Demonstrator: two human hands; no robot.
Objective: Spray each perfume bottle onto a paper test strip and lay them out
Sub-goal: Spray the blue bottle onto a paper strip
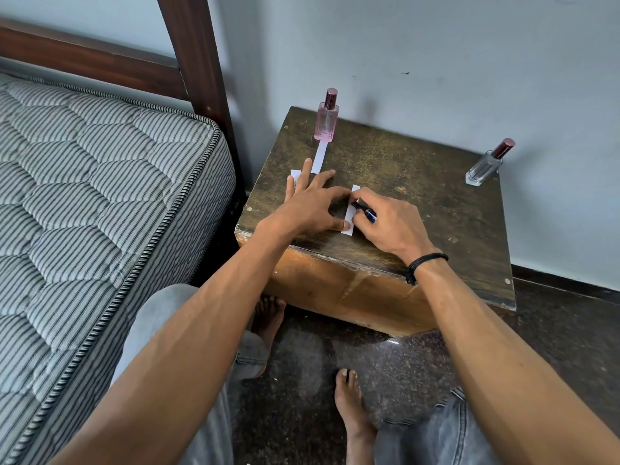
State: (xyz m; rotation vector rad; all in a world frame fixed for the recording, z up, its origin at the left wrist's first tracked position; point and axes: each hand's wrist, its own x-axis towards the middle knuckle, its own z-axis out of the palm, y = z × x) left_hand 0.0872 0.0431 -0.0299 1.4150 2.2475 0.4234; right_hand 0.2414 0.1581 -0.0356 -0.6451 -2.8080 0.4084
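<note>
A pink perfume bottle (326, 118) with a dark red cap stands at the back left of the small wooden table (419, 182). One white paper strip (319, 156) lies just in front of it. A clear bottle (487, 164) with a dark red cap stands at the back right. My left hand (312, 204) lies spread flat, thumb and forefinger pressing a second strip (349, 219) down; another strip (295, 177) peeks out under its fingers. My right hand (391, 226) grips a dark pen (365, 211) with its tip on that second strip.
A striped mattress (84, 213) on a dark wooden bed frame (198, 58) lies close to the left of the table. A grey wall stands right behind the table. My bare feet and grey jeans are on the dark speckled floor (318, 357) below.
</note>
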